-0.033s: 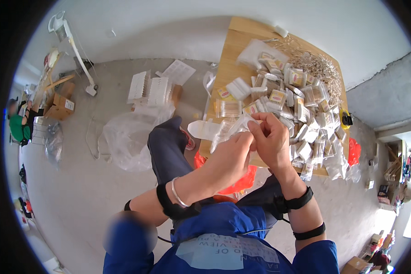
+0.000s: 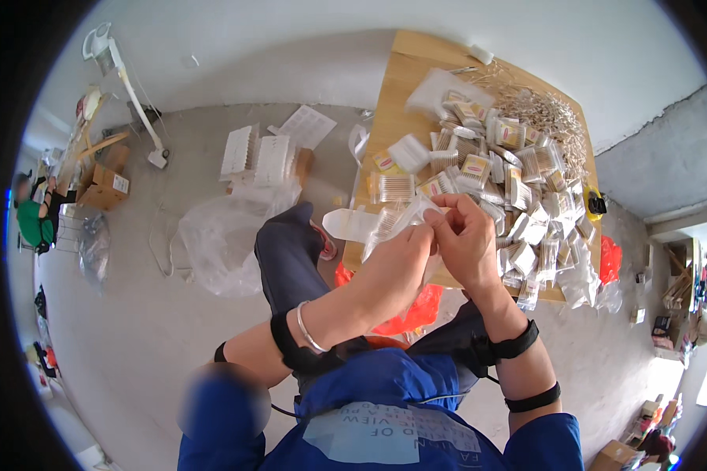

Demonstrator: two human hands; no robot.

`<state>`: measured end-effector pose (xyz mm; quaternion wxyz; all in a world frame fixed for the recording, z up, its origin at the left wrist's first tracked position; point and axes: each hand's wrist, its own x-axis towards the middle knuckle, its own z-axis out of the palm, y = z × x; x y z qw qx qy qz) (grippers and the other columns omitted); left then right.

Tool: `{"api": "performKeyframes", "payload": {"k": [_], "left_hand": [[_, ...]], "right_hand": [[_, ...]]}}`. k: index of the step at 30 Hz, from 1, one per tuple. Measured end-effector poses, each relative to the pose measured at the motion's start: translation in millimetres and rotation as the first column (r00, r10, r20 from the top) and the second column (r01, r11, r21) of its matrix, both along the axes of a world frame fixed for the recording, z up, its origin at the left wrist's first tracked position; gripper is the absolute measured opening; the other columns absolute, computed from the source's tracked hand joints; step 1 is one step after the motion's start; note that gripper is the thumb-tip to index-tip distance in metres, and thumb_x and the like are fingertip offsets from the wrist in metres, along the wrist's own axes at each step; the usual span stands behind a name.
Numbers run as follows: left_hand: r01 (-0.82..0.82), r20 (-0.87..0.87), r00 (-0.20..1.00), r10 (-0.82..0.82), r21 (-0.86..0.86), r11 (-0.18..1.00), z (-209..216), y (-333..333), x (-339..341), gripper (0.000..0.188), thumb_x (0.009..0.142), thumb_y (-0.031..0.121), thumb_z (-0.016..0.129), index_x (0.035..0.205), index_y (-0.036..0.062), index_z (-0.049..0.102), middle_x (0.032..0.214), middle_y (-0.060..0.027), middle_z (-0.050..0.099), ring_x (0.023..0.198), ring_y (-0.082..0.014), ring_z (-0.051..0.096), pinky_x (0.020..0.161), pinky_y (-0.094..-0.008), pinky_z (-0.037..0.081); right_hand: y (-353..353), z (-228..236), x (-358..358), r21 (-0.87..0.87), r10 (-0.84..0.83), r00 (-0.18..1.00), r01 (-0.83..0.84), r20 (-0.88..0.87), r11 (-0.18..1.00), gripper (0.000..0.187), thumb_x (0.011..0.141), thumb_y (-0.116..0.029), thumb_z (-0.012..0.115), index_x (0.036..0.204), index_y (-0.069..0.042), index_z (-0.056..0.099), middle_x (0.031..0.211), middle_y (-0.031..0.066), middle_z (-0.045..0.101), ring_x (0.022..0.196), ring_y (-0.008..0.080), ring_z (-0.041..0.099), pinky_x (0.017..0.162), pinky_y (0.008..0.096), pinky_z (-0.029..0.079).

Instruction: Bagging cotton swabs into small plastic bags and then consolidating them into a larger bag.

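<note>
Both hands meet over the near left part of the wooden table (image 2: 393, 78). Between them is a small clear plastic bag (image 2: 418, 209). My left hand (image 2: 401, 263) is closed on the bag from below, its fingers largely hidden behind its back. My right hand (image 2: 467, 242) pinches the bag's edge between thumb and fingers. Just beyond the hands lies a clear packet of thin sticks, seemingly cotton swabs (image 2: 393, 188). A large heap of similar packets (image 2: 518, 180) spreads right of it. What the bag holds is hard to make out.
Loose thin sticks (image 2: 546, 110) are heaped at the table's far right. White boxes (image 2: 261, 157) and a crumpled clear plastic sheet (image 2: 220, 243) lie on the floor at left. A red bag (image 2: 408, 312) hangs by my knees. A person in green (image 2: 35, 220) sits far left.
</note>
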<state>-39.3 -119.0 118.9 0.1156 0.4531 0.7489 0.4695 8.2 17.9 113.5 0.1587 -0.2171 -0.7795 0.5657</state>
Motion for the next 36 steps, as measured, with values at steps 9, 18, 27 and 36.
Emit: {"api": "performKeyframes", "payload": {"k": [9,18,27,36], "left_hand": [[0.13,-0.081,0.977,-0.197,-0.508,0.852,-43,28,-45,0.017,0.08,0.011,0.052,0.088,-0.0026,0.058,0.082,-0.0256,0.062,0.083,-0.0413,0.061,0.07,-0.0444,0.049],[0.415,0.222,0.903,-0.368,-0.677,0.609,-70,48,-60,0.032,0.083,0.022,0.053,0.108,0.002,0.05,0.094,-0.0244,0.06,0.081,-0.0364,0.06,0.067,-0.0415,0.046],[0.49,0.421,0.86,-0.287,-0.531,0.691,-100,11,-69,0.041,0.098,0.03,0.043,0.132,0.0084,0.04,0.106,-0.004,0.046,0.097,-0.0151,0.048,0.09,-0.03,0.041],[0.581,0.426,0.802,-0.418,-0.399,0.709,-89,20,-60,0.044,0.098,0.023,0.029,0.139,0.007,0.028,0.136,-0.0071,0.036,0.116,-0.0194,0.043,0.104,-0.0352,0.034]], "right_hand": [[-9,-6,38,0.151,-0.02,0.999,0.026,-0.038,0.988,0.034,0.078,-0.016,0.072,0.097,0.001,0.049,0.065,0.005,0.056,0.056,0.0109,0.055,0.049,0.026,0.045],[-45,-20,53,0.008,-0.052,0.988,0.052,0.148,0.999,0.045,0.076,-0.038,0.071,0.074,0.002,0.053,0.06,0.0172,0.06,0.057,0.0298,0.063,0.054,0.0373,0.05],[-39,-24,36,0.074,-0.03,0.989,0.02,0.142,0.997,0.058,0.08,-0.054,0.06,0.077,0.003,0.058,0.066,0.0224,0.062,0.066,0.0398,0.064,0.06,0.0448,0.052],[-26,-25,23,0.044,0.135,0.958,-0.151,0.254,0.987,0.059,0.076,-0.048,0.064,0.091,0.009,0.06,0.081,0.0252,0.064,0.079,0.0386,0.065,0.07,0.0417,0.053]]}}
